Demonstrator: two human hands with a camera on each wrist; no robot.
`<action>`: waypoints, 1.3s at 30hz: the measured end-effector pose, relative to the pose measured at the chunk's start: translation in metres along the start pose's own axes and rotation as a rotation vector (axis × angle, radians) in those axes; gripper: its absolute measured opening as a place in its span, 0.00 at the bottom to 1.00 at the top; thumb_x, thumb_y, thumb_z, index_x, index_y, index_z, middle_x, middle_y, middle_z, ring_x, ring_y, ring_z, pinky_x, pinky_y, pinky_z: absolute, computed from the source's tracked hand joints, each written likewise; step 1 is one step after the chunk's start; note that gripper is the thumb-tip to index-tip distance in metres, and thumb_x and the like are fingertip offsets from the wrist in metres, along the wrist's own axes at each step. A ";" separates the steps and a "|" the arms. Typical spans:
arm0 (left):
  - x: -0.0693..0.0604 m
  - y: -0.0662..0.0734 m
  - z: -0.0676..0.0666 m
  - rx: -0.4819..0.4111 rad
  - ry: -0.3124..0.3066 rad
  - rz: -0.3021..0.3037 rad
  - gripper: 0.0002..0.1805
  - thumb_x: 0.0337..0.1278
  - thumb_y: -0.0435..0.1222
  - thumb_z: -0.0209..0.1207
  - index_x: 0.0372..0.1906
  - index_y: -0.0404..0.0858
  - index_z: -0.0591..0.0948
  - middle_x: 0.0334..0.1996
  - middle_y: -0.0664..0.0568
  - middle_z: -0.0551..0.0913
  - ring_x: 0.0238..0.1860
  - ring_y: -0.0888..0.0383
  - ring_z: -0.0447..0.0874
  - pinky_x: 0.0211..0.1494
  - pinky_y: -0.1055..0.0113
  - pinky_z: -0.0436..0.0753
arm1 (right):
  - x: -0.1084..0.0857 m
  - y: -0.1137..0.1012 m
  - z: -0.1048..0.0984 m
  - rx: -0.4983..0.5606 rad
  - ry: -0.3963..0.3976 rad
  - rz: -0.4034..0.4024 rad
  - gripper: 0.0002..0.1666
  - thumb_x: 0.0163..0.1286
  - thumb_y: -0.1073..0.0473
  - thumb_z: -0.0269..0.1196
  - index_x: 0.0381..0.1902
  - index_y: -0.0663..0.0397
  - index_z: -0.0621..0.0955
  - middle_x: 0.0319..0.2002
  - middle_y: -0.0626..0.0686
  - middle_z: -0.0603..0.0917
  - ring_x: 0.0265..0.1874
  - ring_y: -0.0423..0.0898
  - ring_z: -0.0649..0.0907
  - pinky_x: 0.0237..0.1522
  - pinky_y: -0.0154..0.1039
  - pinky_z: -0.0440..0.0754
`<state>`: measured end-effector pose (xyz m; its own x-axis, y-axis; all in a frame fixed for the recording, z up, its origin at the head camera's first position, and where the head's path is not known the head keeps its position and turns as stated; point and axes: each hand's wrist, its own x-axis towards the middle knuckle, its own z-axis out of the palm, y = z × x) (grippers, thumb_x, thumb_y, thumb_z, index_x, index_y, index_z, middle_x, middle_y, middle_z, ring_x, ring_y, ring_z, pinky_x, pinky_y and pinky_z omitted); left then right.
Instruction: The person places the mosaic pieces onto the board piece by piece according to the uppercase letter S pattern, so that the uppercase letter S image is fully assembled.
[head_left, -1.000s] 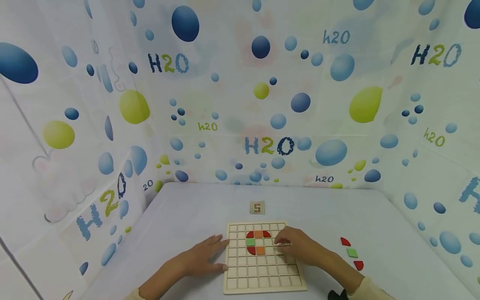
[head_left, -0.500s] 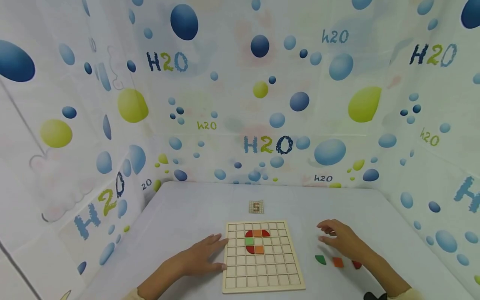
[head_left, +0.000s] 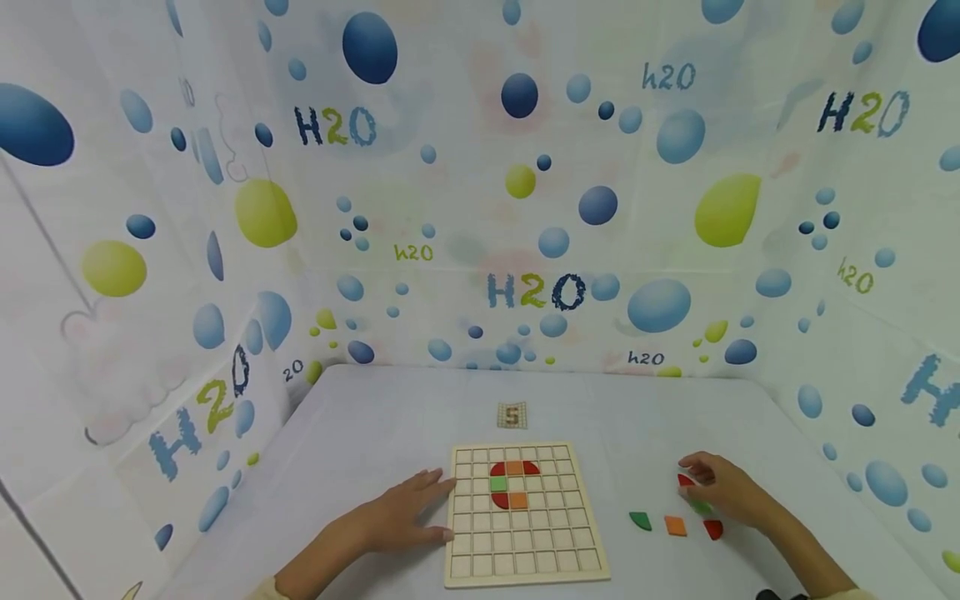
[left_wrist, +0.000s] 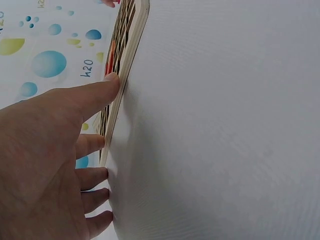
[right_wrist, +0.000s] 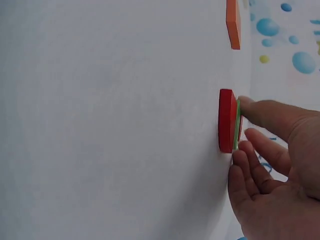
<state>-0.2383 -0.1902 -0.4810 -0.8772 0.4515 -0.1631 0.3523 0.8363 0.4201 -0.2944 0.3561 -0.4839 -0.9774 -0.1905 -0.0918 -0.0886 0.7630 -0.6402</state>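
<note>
A square wooden grid board (head_left: 534, 542) lies on the table, with red, orange and green pieces in its upper cells. My left hand (head_left: 397, 515) rests with spread fingers against the board's left edge; its thumb (left_wrist: 95, 95) touches the rim in the left wrist view. Over at the right, my right hand (head_left: 723, 489) is over a red quarter piece (head_left: 684, 481) and a partly covered green piece (head_left: 701, 506). In the right wrist view its thumb and bent fingers are around the green piece (right_wrist: 237, 122), behind a red one (right_wrist: 226, 121); contact is unclear.
A small pattern card (head_left: 512, 415) lies behind the board. Between board and right hand are a dark green quarter piece (head_left: 641, 521) and an orange square (head_left: 676, 526); another red piece (head_left: 713, 529) lies just below that hand. Patterned curtains surround the table (head_left: 405, 417).
My right hand has left the board and moved right to the loose pieces, uncovering the dark green and orange ones on its way. My left hand has stayed at the board's edge.
</note>
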 end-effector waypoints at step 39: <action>-0.001 0.001 0.001 -0.016 0.000 -0.004 0.47 0.64 0.66 0.64 0.81 0.50 0.67 0.82 0.41 0.61 0.82 0.37 0.58 0.78 0.34 0.66 | 0.010 -0.035 0.015 -0.113 0.061 -0.065 0.14 0.71 0.64 0.70 0.52 0.62 0.83 0.47 0.53 0.86 0.47 0.52 0.86 0.55 0.54 0.88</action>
<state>-0.2370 -0.1899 -0.4812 -0.8788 0.4478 -0.1651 0.3431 0.8332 0.4336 -0.2984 0.3187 -0.4740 -0.9784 -0.2068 -0.0044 -0.1699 0.8157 -0.5530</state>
